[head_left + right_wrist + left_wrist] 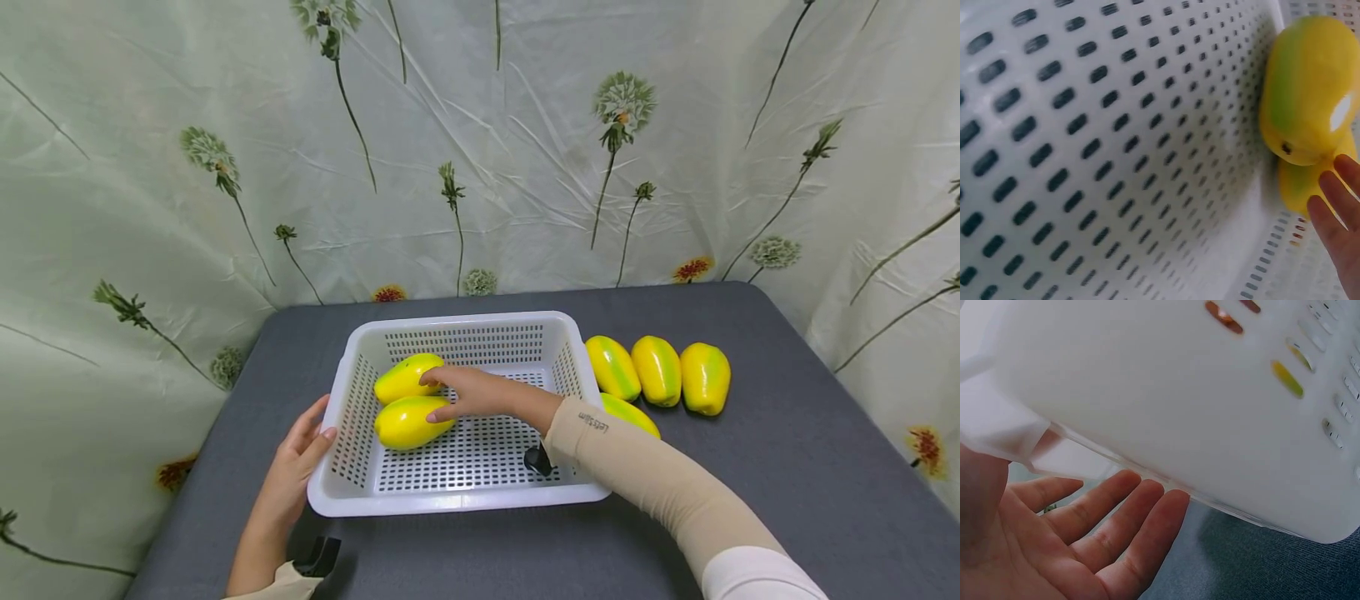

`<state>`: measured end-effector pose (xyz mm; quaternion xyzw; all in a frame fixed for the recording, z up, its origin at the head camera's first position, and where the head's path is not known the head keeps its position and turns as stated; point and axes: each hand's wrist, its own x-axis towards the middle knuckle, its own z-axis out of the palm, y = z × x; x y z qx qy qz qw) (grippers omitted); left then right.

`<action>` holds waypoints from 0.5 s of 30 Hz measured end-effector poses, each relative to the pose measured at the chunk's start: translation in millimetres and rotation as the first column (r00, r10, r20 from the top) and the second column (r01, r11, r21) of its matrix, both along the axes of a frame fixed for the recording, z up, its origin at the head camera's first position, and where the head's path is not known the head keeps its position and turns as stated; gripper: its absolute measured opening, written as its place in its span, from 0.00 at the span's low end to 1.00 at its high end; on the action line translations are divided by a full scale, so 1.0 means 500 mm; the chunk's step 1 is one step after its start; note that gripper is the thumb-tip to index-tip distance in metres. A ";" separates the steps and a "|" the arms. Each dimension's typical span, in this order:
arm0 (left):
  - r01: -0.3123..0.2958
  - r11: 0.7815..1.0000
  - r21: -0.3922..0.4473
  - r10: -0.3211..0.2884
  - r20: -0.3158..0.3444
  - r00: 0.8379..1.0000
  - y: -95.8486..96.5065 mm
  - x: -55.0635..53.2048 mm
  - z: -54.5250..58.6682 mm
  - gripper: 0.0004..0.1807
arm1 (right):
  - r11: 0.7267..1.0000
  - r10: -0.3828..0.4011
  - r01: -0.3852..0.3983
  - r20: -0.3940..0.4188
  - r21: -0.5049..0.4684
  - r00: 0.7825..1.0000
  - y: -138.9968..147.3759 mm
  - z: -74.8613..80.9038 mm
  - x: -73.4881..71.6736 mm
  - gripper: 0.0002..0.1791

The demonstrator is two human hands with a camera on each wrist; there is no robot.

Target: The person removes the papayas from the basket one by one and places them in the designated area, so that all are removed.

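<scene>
A white perforated plastic basket (480,502) stands on the grey table, with two yellow-green papayas (415,422) side by side at its left end. At the basket's left rim my left hand (294,467) grips the edge, thumb over the rim. In the left wrist view, the fingers (1138,540) lie along the outside, under the lip. My right hand (480,392) reaches into the basket from the right, fingers and thumb spread at the two papayas. The right wrist view shows its fingertips (1317,203) straight, right beside the papayas (1310,87).
Three more papayas (662,372) stand in a row on the table right of the basket. Another papaya (628,412) lies nearer, partly hidden by the right sleeve (660,475). A flower-printed curtain (525,167) hangs behind the grey table (795,467).
</scene>
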<state>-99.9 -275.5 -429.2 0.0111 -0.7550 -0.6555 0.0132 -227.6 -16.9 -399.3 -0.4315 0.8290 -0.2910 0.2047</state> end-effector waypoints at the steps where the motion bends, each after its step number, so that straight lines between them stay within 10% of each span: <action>1: 0.000 1.000 0.001 0.000 -0.001 1.000 0.000 0.000 0.000 0.30 | 1.000 0.014 -0.014 -0.004 0.013 1.000 0.000 -0.002 0.000 0.33; 15: 0.006 1.000 0.000 -0.006 0.016 1.000 0.001 -0.001 0.002 0.30 | 0.990 0.050 -0.056 0.050 0.127 0.998 -0.003 -0.024 -0.005 0.32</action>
